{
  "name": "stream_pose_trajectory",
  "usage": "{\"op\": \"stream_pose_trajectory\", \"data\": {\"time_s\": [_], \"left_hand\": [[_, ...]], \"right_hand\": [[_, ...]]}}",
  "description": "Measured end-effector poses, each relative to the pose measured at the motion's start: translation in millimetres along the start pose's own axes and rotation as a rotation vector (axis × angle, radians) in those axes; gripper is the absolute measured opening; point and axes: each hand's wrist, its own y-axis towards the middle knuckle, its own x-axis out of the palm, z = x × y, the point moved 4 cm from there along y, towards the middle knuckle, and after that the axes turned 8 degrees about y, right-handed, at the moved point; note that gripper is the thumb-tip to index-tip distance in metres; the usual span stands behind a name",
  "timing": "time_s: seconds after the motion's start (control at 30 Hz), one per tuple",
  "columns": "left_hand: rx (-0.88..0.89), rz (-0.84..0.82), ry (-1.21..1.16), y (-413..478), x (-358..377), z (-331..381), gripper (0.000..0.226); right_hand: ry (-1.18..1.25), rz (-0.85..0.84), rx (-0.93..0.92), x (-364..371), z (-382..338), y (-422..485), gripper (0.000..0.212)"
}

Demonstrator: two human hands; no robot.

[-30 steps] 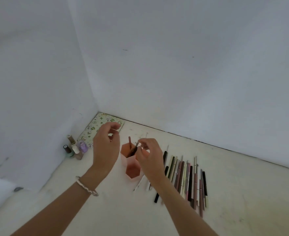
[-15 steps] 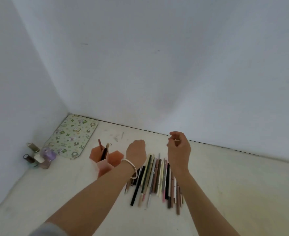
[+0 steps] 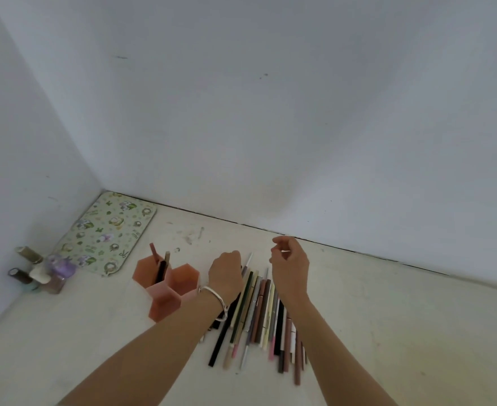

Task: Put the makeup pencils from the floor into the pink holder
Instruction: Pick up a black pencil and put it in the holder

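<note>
Head view: your left hand (image 3: 226,273) curls over the pencils (image 3: 259,312) fanned at 3 o'clock of the pink holder (image 3: 165,288), its grip hidden; your right hand (image 3: 289,266) hovers, fingertips (image 3: 275,253) loosely pinched on nothing discernible, probably ready to select

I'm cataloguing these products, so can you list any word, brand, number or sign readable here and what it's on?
None can be read.
Makeup pencils: any print too small to read.
Small bottles: labels blurred.
Patterned mat: flower pictures and small marks, too blurred to tell if lettering.
Pink holder: no markings visible.
</note>
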Motion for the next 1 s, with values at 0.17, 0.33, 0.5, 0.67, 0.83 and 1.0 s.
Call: {"op": "stream_pose_trajectory", "data": {"time_s": [0.17, 0.33, 0.5, 0.67, 0.83, 1.0], "left_hand": [[-0.001, -0.012, 0.053, 2, -4, -4, 0.02], [-0.006, 0.001, 0.105, 3, 3, 1, 0.019], [-0.06, 0.044, 0.049, 3, 4, -2, 0.026], [-0.085, 0.08, -0.3, 11, -39, -12, 0.022], [-0.084, 0.325, -0.583, 2, -124, -37, 0.014], [-0.087, 0.404, -0.762, -20, -149, -48, 0.015]], "right_hand": [[0.004, 0.013, 0.075, 10, 3, 15, 0.022], [0.013, 0.036, 0.083, 10, 7, 19, 0.022], [0.004, 0.042, 0.084, 5, 14, 16, 0.022], [-0.058, 0.046, 0.09, 4, 21, 24, 0.021], [-0.432, -0.177, 0.165, 38, 35, 29, 0.025], [-0.921, -0.33, 0.034, 72, 52, 18, 0.019]]}}
